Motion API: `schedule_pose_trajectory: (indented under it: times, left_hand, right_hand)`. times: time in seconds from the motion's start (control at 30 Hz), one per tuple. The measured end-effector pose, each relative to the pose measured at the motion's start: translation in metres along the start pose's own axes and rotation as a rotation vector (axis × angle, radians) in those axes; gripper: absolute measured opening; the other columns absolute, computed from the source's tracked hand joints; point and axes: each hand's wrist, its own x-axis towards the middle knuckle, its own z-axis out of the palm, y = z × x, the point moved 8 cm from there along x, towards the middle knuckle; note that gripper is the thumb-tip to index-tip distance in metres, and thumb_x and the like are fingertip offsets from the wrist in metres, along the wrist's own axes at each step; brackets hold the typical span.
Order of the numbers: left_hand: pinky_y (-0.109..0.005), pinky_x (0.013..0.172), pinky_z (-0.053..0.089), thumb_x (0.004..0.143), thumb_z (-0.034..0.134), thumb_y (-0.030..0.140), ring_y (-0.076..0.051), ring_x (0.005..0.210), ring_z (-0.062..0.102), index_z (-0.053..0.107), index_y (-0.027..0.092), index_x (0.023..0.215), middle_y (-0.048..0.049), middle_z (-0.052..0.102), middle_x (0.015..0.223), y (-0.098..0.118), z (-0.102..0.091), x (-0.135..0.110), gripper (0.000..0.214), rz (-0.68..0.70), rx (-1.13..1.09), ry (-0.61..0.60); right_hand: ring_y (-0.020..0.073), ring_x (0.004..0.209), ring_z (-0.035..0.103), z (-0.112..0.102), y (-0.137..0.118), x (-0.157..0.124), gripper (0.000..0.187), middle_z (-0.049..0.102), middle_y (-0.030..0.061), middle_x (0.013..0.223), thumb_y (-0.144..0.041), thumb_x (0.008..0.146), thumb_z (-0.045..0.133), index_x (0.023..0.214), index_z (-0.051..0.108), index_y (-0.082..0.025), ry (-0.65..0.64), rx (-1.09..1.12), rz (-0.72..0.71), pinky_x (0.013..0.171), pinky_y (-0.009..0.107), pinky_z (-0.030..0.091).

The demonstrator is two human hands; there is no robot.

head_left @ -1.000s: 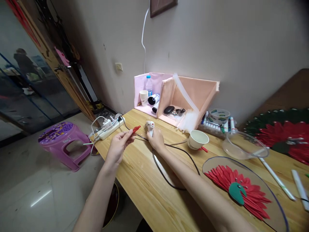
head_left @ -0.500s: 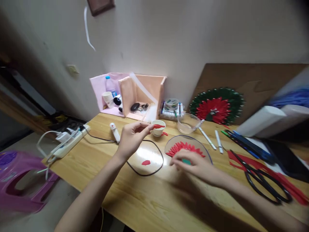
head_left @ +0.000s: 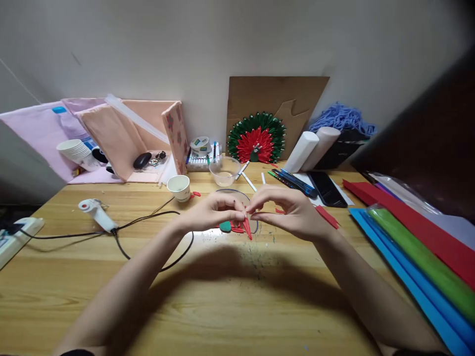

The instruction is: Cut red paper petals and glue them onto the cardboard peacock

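Pinched between the fingertips of my left hand (head_left: 208, 212) is a narrow, folded red petal (head_left: 247, 229) that hangs downward. My right hand (head_left: 291, 213) is closed too, its thumb and forefinger meeting at the petal's upper end. Both hands hover over a round disc (head_left: 239, 193) with a dark blue edge, which they largely hide. A green patch (head_left: 224, 226) and some red petals show on the disc below my left hand. Behind my left hand stands a white paper cup (head_left: 178, 188), with small red scraps (head_left: 196, 194) beside it.
A white glue gun (head_left: 97, 215) with a black cord lies at left, near a power strip (head_left: 22, 240). A red and green peacock (head_left: 256, 143) leans on cardboard (head_left: 260, 94) at the back. Clear bowl (head_left: 224, 171), pens (head_left: 293, 183), phone (head_left: 326, 189) and coloured sheets (head_left: 411, 277) lie around.
My view has swung to the right. My hands, apart before, have come together over the disc. The red petal in my left hand now points downward, and my right hand has closed at it.
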Motion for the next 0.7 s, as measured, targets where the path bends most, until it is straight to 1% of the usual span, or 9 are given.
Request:
schedule_pose_trajectory:
  times: [0.1, 0.23, 0.4, 0.53, 0.6, 0.63, 0.7]
  left_hand:
    - [-0.021, 0.060, 0.041, 0.079, 0.062, 0.034, -0.008, 0.064, 0.051, 0.062, 0.012, 0.071, 0.0000, 0.057, 0.068, -0.009, 0.002, 0.002, 0.023, -0.037, -0.012, -0.042]
    - [-0.020, 0.056, 0.038, 0.078, 0.062, 0.039, -0.008, 0.061, 0.048, 0.061, 0.011, 0.070, 0.0008, 0.054, 0.065, -0.022, -0.001, 0.003, 0.028, -0.066, 0.000, -0.030]
    - [-0.019, 0.053, 0.035, 0.078, 0.061, 0.042, -0.008, 0.058, 0.045, 0.063, 0.012, 0.074, 0.0010, 0.052, 0.065, -0.033, 0.000, 0.003, 0.031, -0.100, 0.028, -0.055]
    - [-0.021, 0.060, 0.040, 0.082, 0.056, 0.040, -0.010, 0.065, 0.052, 0.065, 0.014, 0.080, -0.0011, 0.059, 0.072, -0.032, 0.000, 0.003, 0.028, -0.132, 0.067, -0.075]
    - [-0.023, 0.067, 0.043, 0.086, 0.051, 0.039, -0.011, 0.071, 0.055, 0.066, 0.015, 0.084, -0.0028, 0.064, 0.079, -0.029, -0.008, 0.003, 0.028, -0.132, 0.114, -0.011]
    - [-0.024, 0.071, 0.044, 0.087, 0.048, 0.039, -0.012, 0.074, 0.056, 0.066, 0.016, 0.086, -0.0038, 0.065, 0.083, -0.028, -0.016, 0.002, 0.030, -0.131, 0.139, 0.052]
    - [-0.025, 0.074, 0.044, 0.089, 0.044, 0.040, -0.013, 0.077, 0.058, 0.066, 0.015, 0.090, -0.0057, 0.067, 0.087, -0.026, -0.035, -0.002, 0.034, -0.130, 0.190, 0.217]
  right_hand:
    - [0.0141, 0.083, 0.059, 0.003, -0.002, 0.001, 0.016, 0.065, 0.0048, 0.089, -0.016, 0.080, 0.065, 0.096, 0.067, -0.019, -0.061, -0.046, -0.132, 0.075, 0.029, 0.048]
    - [0.0144, 0.086, 0.059, 0.003, -0.002, 0.004, 0.015, 0.063, 0.0059, 0.091, -0.015, 0.080, 0.064, 0.095, 0.068, -0.019, -0.097, -0.090, -0.213, 0.076, 0.029, 0.049]
    - [0.0150, 0.087, 0.060, 0.009, 0.000, 0.006, 0.009, 0.064, 0.0066, 0.090, -0.017, 0.082, 0.062, 0.089, 0.068, -0.019, -0.138, -0.086, -0.213, 0.076, 0.030, 0.050]
    - [0.0165, 0.092, 0.060, 0.008, 0.003, 0.005, 0.010, 0.066, 0.0063, 0.093, -0.020, 0.084, 0.059, 0.090, 0.066, -0.021, -0.161, -0.117, -0.137, 0.081, 0.032, 0.049]
    - [0.0171, 0.092, 0.061, 0.005, 0.003, 0.005, 0.011, 0.067, 0.0063, 0.094, -0.021, 0.084, 0.058, 0.091, 0.066, -0.020, -0.158, -0.111, -0.101, 0.082, 0.033, 0.049]
    - [0.0171, 0.091, 0.062, 0.003, 0.003, 0.004, 0.011, 0.068, 0.0062, 0.093, -0.022, 0.084, 0.058, 0.091, 0.066, -0.020, -0.154, -0.105, -0.078, 0.082, 0.033, 0.050]
    - [0.0164, 0.084, 0.063, -0.001, 0.007, 0.003, 0.012, 0.069, 0.0055, 0.089, -0.024, 0.083, 0.058, 0.089, 0.066, -0.019, -0.132, -0.098, -0.010, 0.078, 0.032, 0.051]
